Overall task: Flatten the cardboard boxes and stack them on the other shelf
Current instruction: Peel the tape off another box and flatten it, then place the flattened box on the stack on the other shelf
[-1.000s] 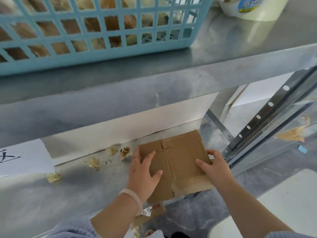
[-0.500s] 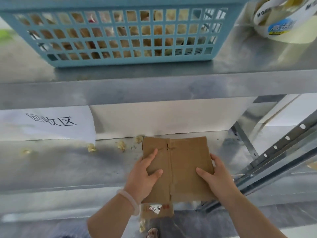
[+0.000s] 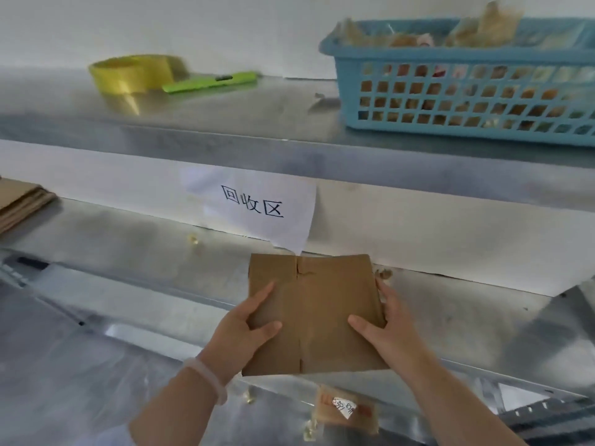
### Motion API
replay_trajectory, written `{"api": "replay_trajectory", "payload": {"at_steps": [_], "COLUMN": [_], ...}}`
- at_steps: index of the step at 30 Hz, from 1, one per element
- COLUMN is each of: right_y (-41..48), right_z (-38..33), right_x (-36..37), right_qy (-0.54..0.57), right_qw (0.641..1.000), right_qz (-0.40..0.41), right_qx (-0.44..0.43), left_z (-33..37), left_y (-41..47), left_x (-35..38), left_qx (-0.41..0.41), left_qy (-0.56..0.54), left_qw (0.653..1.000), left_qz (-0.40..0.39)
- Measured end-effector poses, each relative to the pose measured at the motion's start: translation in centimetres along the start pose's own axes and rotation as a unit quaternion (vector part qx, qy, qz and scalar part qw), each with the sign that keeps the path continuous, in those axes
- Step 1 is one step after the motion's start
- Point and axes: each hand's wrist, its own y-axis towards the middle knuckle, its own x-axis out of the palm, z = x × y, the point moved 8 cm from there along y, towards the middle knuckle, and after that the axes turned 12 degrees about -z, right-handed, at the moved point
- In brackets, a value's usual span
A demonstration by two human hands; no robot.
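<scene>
A flattened brown cardboard box (image 3: 317,312) is held over the front of the middle metal shelf (image 3: 135,252), below a white paper sign. My left hand (image 3: 246,333) grips its left edge, thumb on top. My right hand (image 3: 386,329) grips its right edge, thumb lying across the face. A stack of flattened cardboard (image 3: 22,204) lies at the far left of the same shelf, partly cut off by the frame.
On the upper shelf (image 3: 257,123) sit a blue plastic basket (image 3: 467,91) holding scraps, a yellow tape roll (image 3: 135,74) and a green utility knife (image 3: 209,82). Small tape scraps lie on the middle shelf. A labelled cardboard piece (image 3: 346,412) lies lower down.
The view has swung up and left, bringing the tape roll, knife and cardboard stack into sight. Both hands now grip the box by its side edges and have carried it leftward under the sign.
</scene>
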Motion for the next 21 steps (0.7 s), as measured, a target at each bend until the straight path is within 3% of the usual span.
{"api": "replay_trajectory", "payload": {"at_steps": [4,8,13,21], "right_y": [2.2,4.9,7.3,10.7], "right_z": [-4.6,-9.5,-16.0,-21.8], "right_x": [7.9,20.6,37.8,57.1], "right_qy": [-0.071,-0.13,-0.203,-0.291], "right_qw": [0.996,0.983,0.951,0.888], "right_qz": [-0.021,-0.087,-0.155,-0.244], "right_qx": [-0.05,-0.094,-0.174,-0.261], "left_z": [-1.5,-5.2,-9.2,-14.6], "left_y": [-4.1,-10.1,-17.6,-24.6], "left_x": [-9.2,-20.9,-35.5,-50.2], "left_qx": [0.016,-0.009,-0.041,-0.062], "left_qy": [-0.016,-0.021,0.015,-0.027], "left_qw": [0.997,0.987,0.959,0.93], "left_qz": [0.077,0.162,0.28,0.361]}}
